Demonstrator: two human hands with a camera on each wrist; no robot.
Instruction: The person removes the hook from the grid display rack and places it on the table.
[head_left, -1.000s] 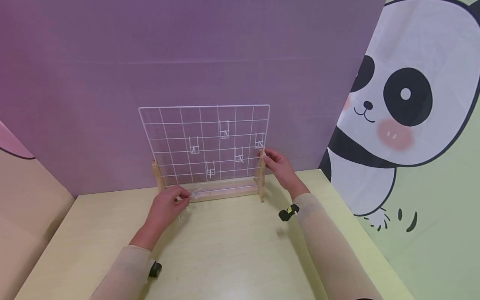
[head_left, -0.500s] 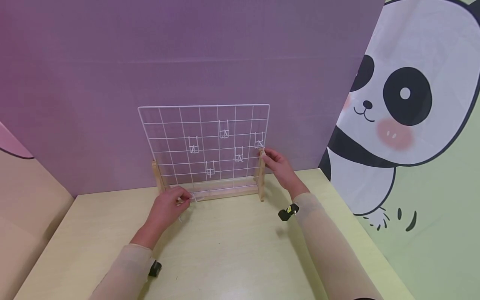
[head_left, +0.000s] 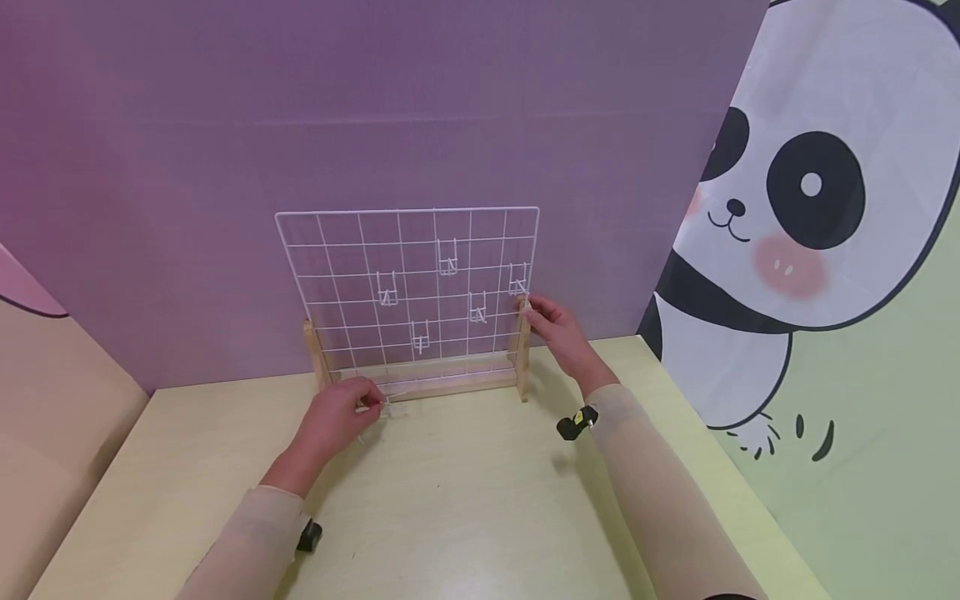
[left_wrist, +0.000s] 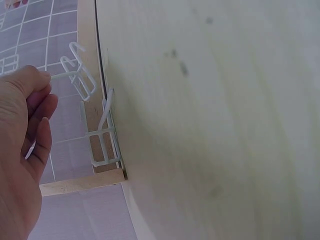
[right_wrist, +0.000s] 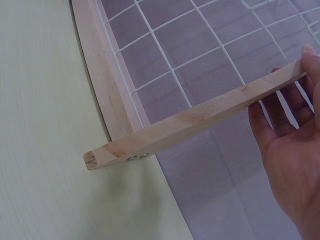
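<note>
On the table, a white hook is pinched by its stem in the curled fingers of the left hand, low at the stand's base rail, so its prongs face the grid. The right post is steadied by the right hand, fingers clamped at its top. Since the earlier frame the hook has been brought closer to the rail; the right hand is unchanged.

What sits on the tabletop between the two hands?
In the head view, between the left hand and the right hand runs the wooden base rail with the white wire grid standing in it.
</note>
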